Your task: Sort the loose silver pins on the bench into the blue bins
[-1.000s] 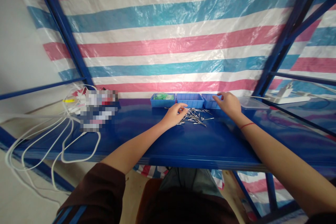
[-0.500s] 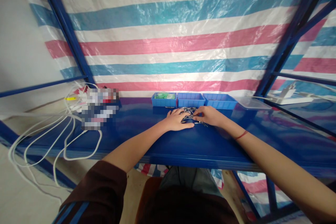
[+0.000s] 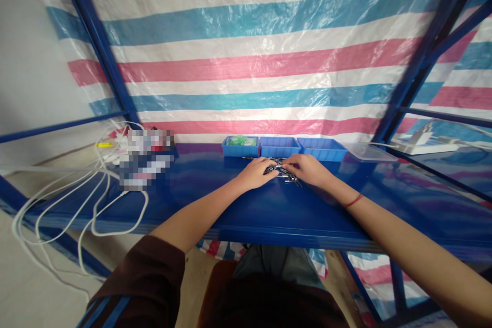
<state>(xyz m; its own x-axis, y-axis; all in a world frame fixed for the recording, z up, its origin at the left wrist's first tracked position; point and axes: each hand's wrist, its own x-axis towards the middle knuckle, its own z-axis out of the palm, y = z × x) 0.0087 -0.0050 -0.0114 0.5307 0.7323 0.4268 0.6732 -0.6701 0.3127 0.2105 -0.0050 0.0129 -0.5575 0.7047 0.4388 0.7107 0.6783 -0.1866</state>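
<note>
A loose pile of thin, dark and silvery metal rods (image 3: 291,179) lies on the blue tabletop, between and under my hands. My left hand (image 3: 258,173) is at the pile's left side, fingers curled inward and thumb low; what its fingertips hold is too small to make out. From the right, my right hand (image 3: 307,168) reaches in with thumb and forefinger pinched on a small, shiny rod-like piece (image 3: 279,165). This piece spans the narrow gap between both hands' fingertips. Fingers cover part of the pile.
Behind the pile stand three blue bins: the left bin (image 3: 240,151) holds green-and-white material, beside a middle bin (image 3: 280,148) and a right bin (image 3: 323,151). White cables (image 3: 102,200) loop over the table's left end. A clear lid (image 3: 371,152) and a white power strip (image 3: 426,141) are at right.
My left hand's fingers and thumb have drawn in from a wider spread. My right hand has shifted slightly, and the fingertips of both hands now meet around a small shiny piece.
</note>
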